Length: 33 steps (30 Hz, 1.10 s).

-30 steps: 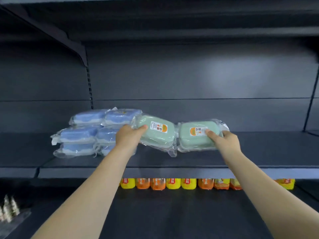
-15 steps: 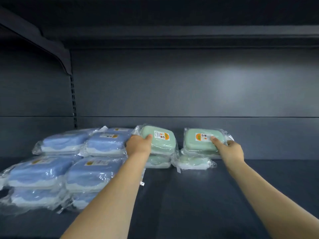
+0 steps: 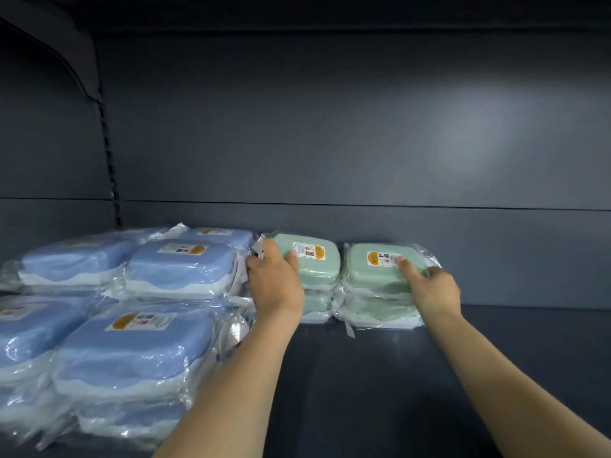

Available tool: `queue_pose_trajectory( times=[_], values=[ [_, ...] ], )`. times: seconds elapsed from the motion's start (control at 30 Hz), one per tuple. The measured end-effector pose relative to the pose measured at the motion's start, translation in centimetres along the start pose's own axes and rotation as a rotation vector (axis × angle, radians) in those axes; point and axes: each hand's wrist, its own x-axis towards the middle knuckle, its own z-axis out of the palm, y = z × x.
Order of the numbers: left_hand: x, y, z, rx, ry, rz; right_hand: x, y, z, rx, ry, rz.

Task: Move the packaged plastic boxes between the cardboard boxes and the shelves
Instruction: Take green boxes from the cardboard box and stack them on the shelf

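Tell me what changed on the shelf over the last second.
Both green boxes went from held above the shelf edge to the back of the shelf: the left hand set its box on a lower green box, the right hand likewise with the other box. Both hands keep their grip. The blue boxes stayed put.

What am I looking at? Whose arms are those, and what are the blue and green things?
A person wears a camera on their head, so you see their own arms reaching out. The left hand and right hand each rest on a green box wrapped in clear plastic, each sitting on top of another green box. They stand at the back of a dark shelf. To the left are stacks of blue boxes, also wrapped.
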Motion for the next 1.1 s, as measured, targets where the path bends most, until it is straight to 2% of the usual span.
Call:
queue_pose_trajectory(
  times=[0.27,0.43,0.57,0.7,0.77,0.9,0.97,1.03,1.1],
  values=[
    [0.8,-0.1,0.3,0.398,0.03,0.277,0.8,-0.2,-0.5,-0.011,0.026,-0.007],
    [1.3,-0.3,0.5,0.269,-0.061,0.465,1.2,0.1,-0.7,-0.008,0.018,0.015],
    [1.1,-0.4,0.4,0.273,-0.149,0.562,1.7,0.2,-1.0,0.001,-0.005,0.035],
    [1.5,-1.1,0.7,0.353,-0.195,0.523,2.2,0.0,-1.4,0.012,-0.004,0.046],
    [1.8,-1.3,0.6,0.393,-0.226,0.497,2.4,-0.3,-1.7,-0.052,-0.003,0.033],
    [2.0,-1.7,1.0,0.4,-0.173,0.511,2.5,-1.2,-0.8,-0.215,-0.031,-0.008],
    [2.0,-2.0,1.3,0.407,-0.138,0.522,2.1,-1.2,0.3,-0.404,0.046,-0.071],
    [1.9,-2.1,1.5,0.419,-0.113,0.522,1.5,-1.1,1.2,-0.575,0.141,-0.238],
    [1.8,-2.1,1.5,0.403,-0.097,0.521,1.4,-0.9,1.4,-0.563,0.093,-0.392]
  ],
)
